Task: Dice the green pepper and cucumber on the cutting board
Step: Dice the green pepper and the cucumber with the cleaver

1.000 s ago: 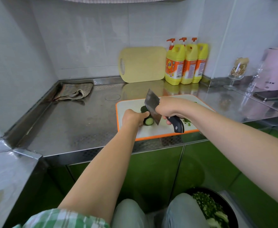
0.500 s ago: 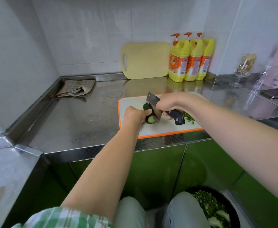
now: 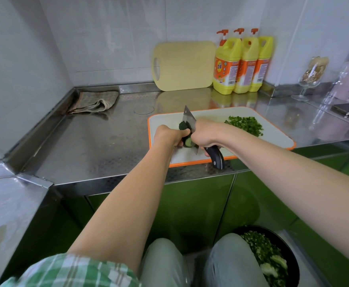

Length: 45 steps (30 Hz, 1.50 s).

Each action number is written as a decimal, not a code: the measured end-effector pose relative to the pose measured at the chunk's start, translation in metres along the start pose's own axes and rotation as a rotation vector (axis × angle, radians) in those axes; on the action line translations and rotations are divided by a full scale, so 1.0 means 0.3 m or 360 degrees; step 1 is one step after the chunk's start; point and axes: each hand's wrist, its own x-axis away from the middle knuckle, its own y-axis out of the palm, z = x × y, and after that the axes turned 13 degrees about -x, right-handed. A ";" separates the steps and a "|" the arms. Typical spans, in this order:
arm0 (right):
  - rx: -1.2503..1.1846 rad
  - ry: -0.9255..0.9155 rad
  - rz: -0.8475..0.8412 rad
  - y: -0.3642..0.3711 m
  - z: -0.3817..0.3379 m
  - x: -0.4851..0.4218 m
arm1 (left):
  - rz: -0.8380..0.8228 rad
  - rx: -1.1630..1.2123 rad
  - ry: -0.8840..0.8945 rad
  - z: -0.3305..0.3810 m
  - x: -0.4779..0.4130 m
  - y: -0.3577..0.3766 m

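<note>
Two hands curled: left hand (image 3: pixel 169 135) holds mostly-hidden cucumber (image 3: pixel 183 125), right hand (image 3: pixel 205 134) grips cleaver (image 3: pixel 188 117) w/ blade part-covered.

Steel counter (image 3: pixel 99 146) here, and the orange-rimmed cutting board (image 3: pixel 272 137) sits at its front edge. Back left corner, a crumpled cloth (image 3: pixel 95 101). Along the wall a yellow board (image 3: pixel 185 66) leans beside three yellow bottles (image 3: pixel 244 65), with a stemmed glass (image 3: pixel 312 79) further right.

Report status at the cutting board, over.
Left hand holds cucumber down on cutting board. Right hand grips cleaver, blade beside the cucumber. Diced pepper piled at board's far right, clear of the blade. Nothing in the way.
</note>
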 end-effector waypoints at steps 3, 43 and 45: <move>0.0055 -0.0011 0.0028 0.006 0.000 0.006 | 0.0005 0.0008 0.0017 -0.003 0.005 0.000; 0.0300 -0.0125 0.0116 0.026 0.005 -0.069 | 0.0282 -0.0503 0.0213 -0.016 0.057 -0.043; 0.0000 -0.0095 0.0142 0.025 0.042 -0.076 | 0.0350 -0.0571 0.0235 -0.024 0.054 -0.052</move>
